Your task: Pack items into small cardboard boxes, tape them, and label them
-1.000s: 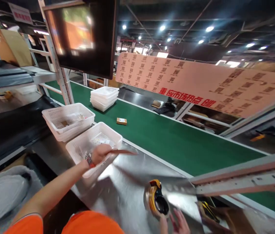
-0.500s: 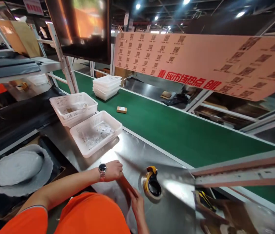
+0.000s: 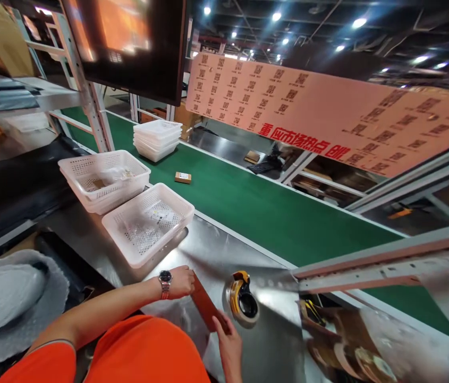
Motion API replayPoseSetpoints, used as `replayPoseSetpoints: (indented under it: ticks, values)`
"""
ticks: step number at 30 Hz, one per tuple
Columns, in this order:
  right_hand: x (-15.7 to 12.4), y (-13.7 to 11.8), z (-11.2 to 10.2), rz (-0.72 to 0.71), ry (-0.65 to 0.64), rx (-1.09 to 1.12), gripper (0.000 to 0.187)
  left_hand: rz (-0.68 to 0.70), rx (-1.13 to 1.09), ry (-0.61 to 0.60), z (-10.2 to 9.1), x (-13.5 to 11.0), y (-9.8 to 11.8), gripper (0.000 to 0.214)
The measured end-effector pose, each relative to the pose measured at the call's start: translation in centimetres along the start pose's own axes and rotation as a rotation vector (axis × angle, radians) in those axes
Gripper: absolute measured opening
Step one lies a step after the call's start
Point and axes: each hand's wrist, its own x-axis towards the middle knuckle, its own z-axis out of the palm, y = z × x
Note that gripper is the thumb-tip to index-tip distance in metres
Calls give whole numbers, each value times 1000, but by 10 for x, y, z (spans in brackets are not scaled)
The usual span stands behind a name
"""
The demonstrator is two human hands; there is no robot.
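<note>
A narrow brown cardboard box [image 3: 203, 302] is held at a slant over the steel worktop, close to my orange shirt. My left hand [image 3: 181, 282], with a watch on the wrist, grips its upper left end with curled fingers. At the lower right end, my right hand [image 3: 227, 335] has its thumb and fingers closed around the box. Just right of the box, a yellow and black tape dispenser [image 3: 243, 300] with a roll of tape rests on the worktop. Beneath the hands lies some clear plastic, partly hidden.
Two white perforated baskets [image 3: 108, 213] [image 3: 65, 169] stand at the worktop's left. Behind them runs a green conveyor belt [image 3: 248, 205] carrying a small labelled box [image 3: 183, 177] and stacked white baskets [image 3: 157, 139]. A metal beam [image 3: 367, 260] crosses at right. Rolled white foam [image 3: 5, 298] lies far left.
The brown box has tilted so more of its broad face shows, and my right hand's fingers have shifted on its lower end. The camera view has turned slightly right.
</note>
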Motion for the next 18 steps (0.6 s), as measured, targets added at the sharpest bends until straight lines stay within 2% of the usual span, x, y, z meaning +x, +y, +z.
replayPoseSetpoints:
  ticks: [6,10,14,17,18]
  values:
    - [-14,2,4,7,7,-31,58,0,-57,-39,13,-9,-10,29]
    - [-26,1,10,-30,-27,-28,51,-94,-128,-60,21,-13,-17,26]
    - [-36,0,14,-16,-69,-53,54,-151,-167,-92,33,-19,-25,21]
    - [-41,-4,18,26,-55,-46,66,-297,-292,-58,46,-22,-29,7]
    - [-42,-6,19,45,-46,-34,71,-366,-348,-28,51,-23,-29,11]
